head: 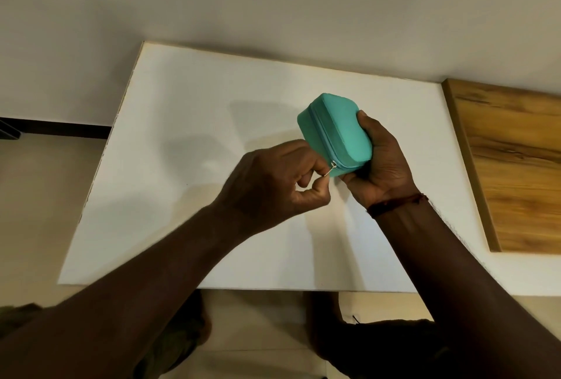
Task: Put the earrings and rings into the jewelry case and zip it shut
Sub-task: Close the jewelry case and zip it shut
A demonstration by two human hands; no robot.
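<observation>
A teal jewelry case [334, 133] is held tilted on its side above the white board [188, 123]. My right hand [382, 163] grips the case from the right and below. My left hand [273, 181] pinches the small metal zip pull [331, 168] at the case's near corner. The zip line runs along the case's edge and looks closed along the part I can see. No earrings or rings are visible on the board.
The white board lies on a pale table. A wooden panel [513, 163] sits to the right of the board. A wall rises behind the table, and floor shows to the left and below.
</observation>
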